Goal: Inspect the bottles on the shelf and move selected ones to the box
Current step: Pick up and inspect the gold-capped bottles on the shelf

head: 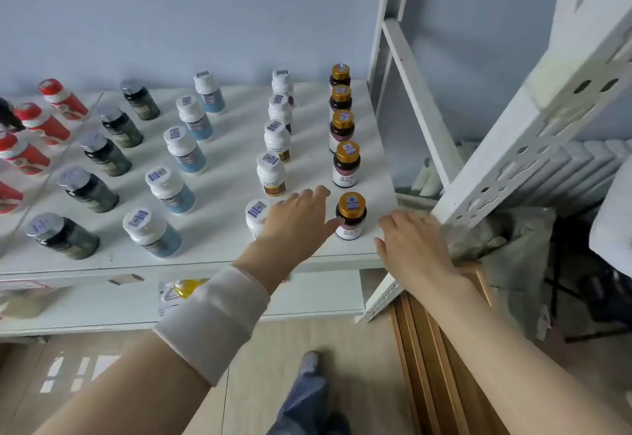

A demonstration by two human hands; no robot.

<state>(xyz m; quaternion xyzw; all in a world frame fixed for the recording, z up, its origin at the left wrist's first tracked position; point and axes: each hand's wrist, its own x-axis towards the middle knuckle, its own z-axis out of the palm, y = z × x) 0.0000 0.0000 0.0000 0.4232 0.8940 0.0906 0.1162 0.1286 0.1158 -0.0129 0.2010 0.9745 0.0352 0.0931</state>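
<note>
Head view, shelf (219,246): a white board against a pale blue wall, carrying bottles that stand upright in rows running front to back.
Head view, red bottles (44,123): far left, partly cut by the frame edge.
Head view, silver-capped dark bottles (87,191): 5 in a row, right of the red ones.
Head view, blue-labelled bottles (171,188): 5 with white caps, in the middle.
Head view, brown-labelled white bottles (272,174): 5; the left hand's wrist covers part of the nearest one.
Head view, gold-capped bottles (346,164): 5 in the right-most row.
Head view, surroundings: a perforated white upright (513,161) rises at the shelf's right corner, a radiator (581,167) stands behind it, wooden boards (444,349) lean beneath the right forearm, and a shoe (309,362) is on the floor.
Front gold-capped bottle (351,217): upright near the shelf's front right corner, between the 2 hands.
Left hand (294,222): fingers straight and spread, holding nothing; its thumb tip reaches the bottle's left side, though I cannot tell whether it touches. A white wristband (212,318) wraps the forearm.
Right hand (410,246): just right of the bottle, apart from it, fingers loosely bent, gripping nothing.
</note>
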